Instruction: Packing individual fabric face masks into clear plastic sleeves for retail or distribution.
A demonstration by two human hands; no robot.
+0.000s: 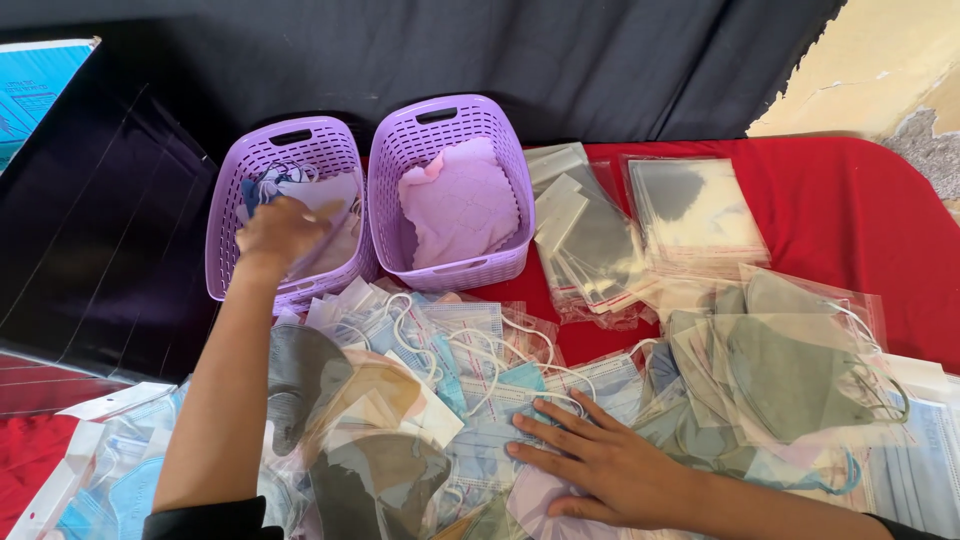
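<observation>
The left hand (280, 232) reaches into the left purple basket (228, 215), fingers curled down onto a clear-bagged face mask (330, 200) lying inside; whether it actually grips the packet I cannot tell. The packet is flat and glossy, with blue and white showing beneath the film, and its long axis runs roughly across the basket, left to right. The basket is woven-look plastic, rectangular with rounded corners and a slot handle. Just beside it stands a second purple basket (505, 160) holding pale pink bagged masks (462, 200). The right hand (600, 460) lies flat and spread wide, palm down, on a loose heap of bagged masks (440, 390), blue, grey, beige and olive. Farther right, stacks of empty clear sleeves (690, 215) rest on the red cloth (850, 220).
</observation>
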